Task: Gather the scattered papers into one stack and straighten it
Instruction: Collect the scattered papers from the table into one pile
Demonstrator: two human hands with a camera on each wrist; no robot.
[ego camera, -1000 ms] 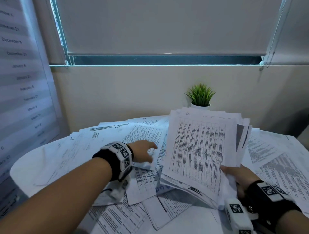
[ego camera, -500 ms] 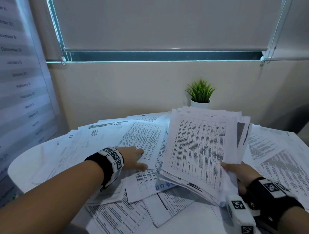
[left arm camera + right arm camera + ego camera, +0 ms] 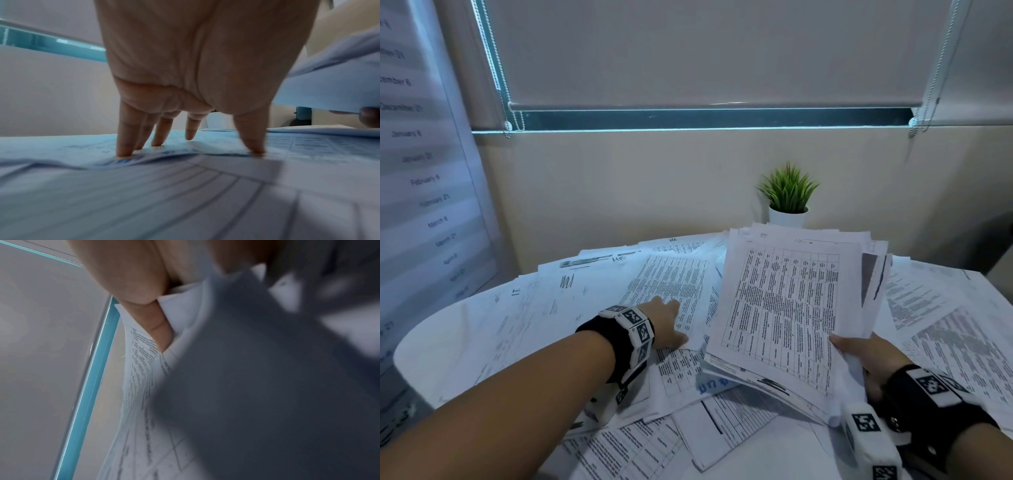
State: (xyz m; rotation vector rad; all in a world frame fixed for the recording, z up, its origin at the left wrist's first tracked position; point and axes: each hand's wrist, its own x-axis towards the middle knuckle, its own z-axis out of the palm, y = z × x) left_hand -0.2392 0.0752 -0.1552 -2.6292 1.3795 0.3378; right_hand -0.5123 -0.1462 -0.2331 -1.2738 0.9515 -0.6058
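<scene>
**Left hand reaches deeper into the loose sheets while the right holds the gathered stack**

Since a second ago, the left hand (image 3: 667,325) has slid farther out across the table, from a curled pose over the sheets to a flat reach onto a printed page (image 3: 671,287) lying left of the stack; the stack (image 3: 787,315) itself has barely shifted.

From the head view, the right hand (image 3: 873,363) grips the stack at its near right corner, thumb on top, with the pages tilted up off the table and fanned unevenly along the far and right edges. Scattered papers (image 3: 524,308) cover the round white table (image 3: 410,356) on every side, overlapping one another. A small potted plant (image 3: 787,195) stands behind the stack against the wall, below a lowered roller blind (image 3: 705,51).

What the head camera cannot show, the left wrist view does: the fingers (image 3: 125,141) are straight and spread, tips pressing down on the page (image 3: 185,147), which buckles up slightly between the fingertips and the thumb. Nothing is pinched there; the hand is extended and pressing. At that view's right edge the stack (image 3: 333,84) hangs above the table.

The right wrist view is mostly filled by blurred dark paper close to the lens, but it shows the thumb (image 3: 158,327) clamped against the printed top sheet of the stack (image 3: 141,369).
</scene>
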